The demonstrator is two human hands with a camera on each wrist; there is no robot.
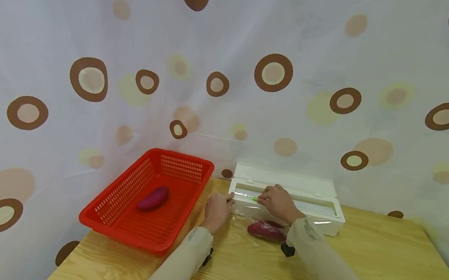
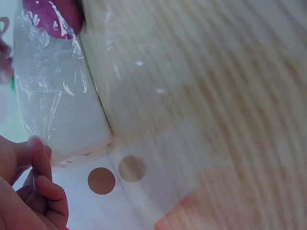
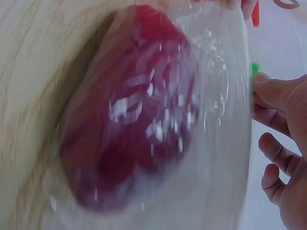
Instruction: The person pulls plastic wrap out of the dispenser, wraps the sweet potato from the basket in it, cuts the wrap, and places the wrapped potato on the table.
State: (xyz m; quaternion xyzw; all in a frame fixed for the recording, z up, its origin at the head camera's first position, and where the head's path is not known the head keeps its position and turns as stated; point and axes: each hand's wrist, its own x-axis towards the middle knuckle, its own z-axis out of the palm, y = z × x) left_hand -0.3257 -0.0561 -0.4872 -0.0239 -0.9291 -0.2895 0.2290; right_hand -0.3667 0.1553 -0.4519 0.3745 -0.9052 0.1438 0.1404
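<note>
A white cling film box [image 1: 332, 224] stands at the back of the table with its lid raised. My right hand [image 1: 279, 204] pinches the small green slide cutter [image 3: 254, 70] on the box's front edge, left of the middle. At the box's left end, my left hand [image 1: 217, 210] pinches the edge of the clear cling film [image 2: 53, 103] between thumb and index finger. The film runs down over the box's front. A purple sweet potato [image 3: 139, 110] lies on the wood in front of the box, covered by the shiny film.
To the left stands a red plastic basket [image 1: 189, 214] with slotted sides, holding another purple sweet potato [image 1: 154, 198]. Behind the wooden table [image 1: 392, 267] hangs a white sheet [image 1: 235, 36] patterned with brown and beige circles.
</note>
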